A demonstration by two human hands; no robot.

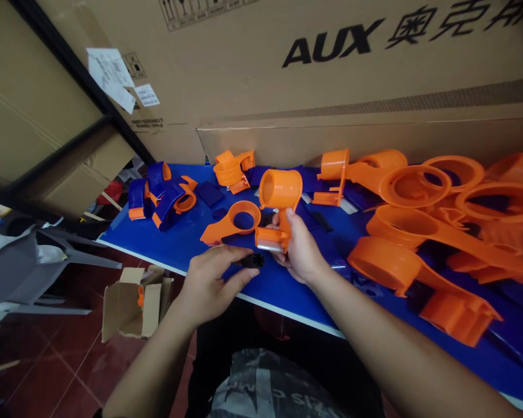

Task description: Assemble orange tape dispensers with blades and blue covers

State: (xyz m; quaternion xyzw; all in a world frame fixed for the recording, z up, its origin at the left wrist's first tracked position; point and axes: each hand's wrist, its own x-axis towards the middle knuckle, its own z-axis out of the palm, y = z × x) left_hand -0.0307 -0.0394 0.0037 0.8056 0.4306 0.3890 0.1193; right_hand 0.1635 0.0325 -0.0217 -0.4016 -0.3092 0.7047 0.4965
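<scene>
Between thumb and fingers, my left hand (215,284) pinches a short black ribbed roller (253,261). My right hand (303,249) grips an orange plastic tape dispenser (280,188) by its narrow part, ring end up, with a shiny metal strip (270,247) along its lower end. The roller is just left of and below that end, apart from it. Behind my left hand an orange ring-shaped part (248,208) with an arm lies on the blue tabletop (174,241). My fingers hide part of the roller and the dispenser's grip.
Orange dispenser parts (418,232) are heaped on the right. Blue-and-orange pieces (163,194) lie at the left end, more orange pieces (233,171) at the back. A large cardboard box (253,75) walls the rear. An open carton (131,302) and a grey chair (47,267) stand left.
</scene>
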